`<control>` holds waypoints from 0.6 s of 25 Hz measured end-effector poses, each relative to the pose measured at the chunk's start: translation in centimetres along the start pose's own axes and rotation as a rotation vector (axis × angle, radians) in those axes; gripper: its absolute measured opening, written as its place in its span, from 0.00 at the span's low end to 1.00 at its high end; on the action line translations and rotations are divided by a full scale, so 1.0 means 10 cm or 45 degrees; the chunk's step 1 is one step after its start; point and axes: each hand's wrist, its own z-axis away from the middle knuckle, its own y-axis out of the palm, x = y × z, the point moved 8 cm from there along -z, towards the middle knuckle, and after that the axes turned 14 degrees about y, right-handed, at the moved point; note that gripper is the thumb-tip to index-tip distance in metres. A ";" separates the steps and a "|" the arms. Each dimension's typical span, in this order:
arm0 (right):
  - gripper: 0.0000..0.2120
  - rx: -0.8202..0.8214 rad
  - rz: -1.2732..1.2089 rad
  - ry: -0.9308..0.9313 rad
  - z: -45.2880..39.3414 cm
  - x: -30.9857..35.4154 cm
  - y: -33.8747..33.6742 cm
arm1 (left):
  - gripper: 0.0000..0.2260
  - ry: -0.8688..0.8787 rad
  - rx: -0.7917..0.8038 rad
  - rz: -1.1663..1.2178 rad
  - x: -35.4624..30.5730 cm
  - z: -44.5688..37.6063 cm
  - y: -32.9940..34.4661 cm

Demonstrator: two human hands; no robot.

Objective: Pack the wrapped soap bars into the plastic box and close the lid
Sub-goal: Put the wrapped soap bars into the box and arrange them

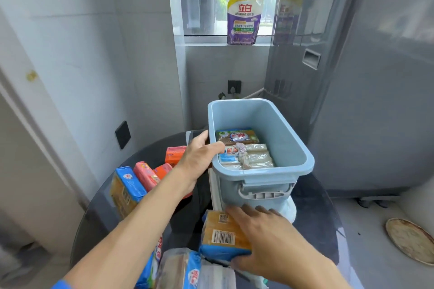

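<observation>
A light blue plastic box (296, 145) stands open on a round dark glass table (314, 213). Inside lie a green-and-orange wrapped soap pack (237, 136) at the far end and a clear-wrapped pale soap pack (246, 156) nearer me. My left hand (199, 159) grips the box's left rim. My right hand (274, 239) is closed around a yellow soap pack (225, 234) with a barcode, just in front of the box. Under the box a white lid (215, 192) shows at the left.
More wrapped soaps lie on the table: a blue-and-yellow pack (125, 189), pink (146, 175) and orange bars (175, 154) at the left, further packs (185, 270) at the near edge. A detergent pouch (243, 17) stands on the windowsill. A grey appliance (352, 77) rises at the right.
</observation>
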 end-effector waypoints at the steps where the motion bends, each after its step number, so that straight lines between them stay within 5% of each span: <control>1: 0.33 -0.055 -0.001 -0.004 -0.02 0.01 0.01 | 0.20 0.006 0.003 0.002 -0.01 0.01 0.00; 4: 0.32 -0.009 -0.244 0.017 0.06 -0.08 -0.19 | 0.21 0.013 0.001 -0.004 -0.02 0.02 -0.01; 9: 0.27 0.418 -1.511 -0.125 0.49 -0.41 -0.86 | 0.19 0.006 -0.037 -0.007 -0.02 0.07 -0.03; 12: 0.28 0.274 -2.012 -0.106 0.45 -0.73 -1.23 | 0.18 0.017 -0.061 0.024 -0.02 0.10 0.00; 15: 0.24 0.188 -2.230 0.264 -0.02 -0.94 -1.38 | 0.19 0.021 -0.057 0.025 -0.04 0.12 0.02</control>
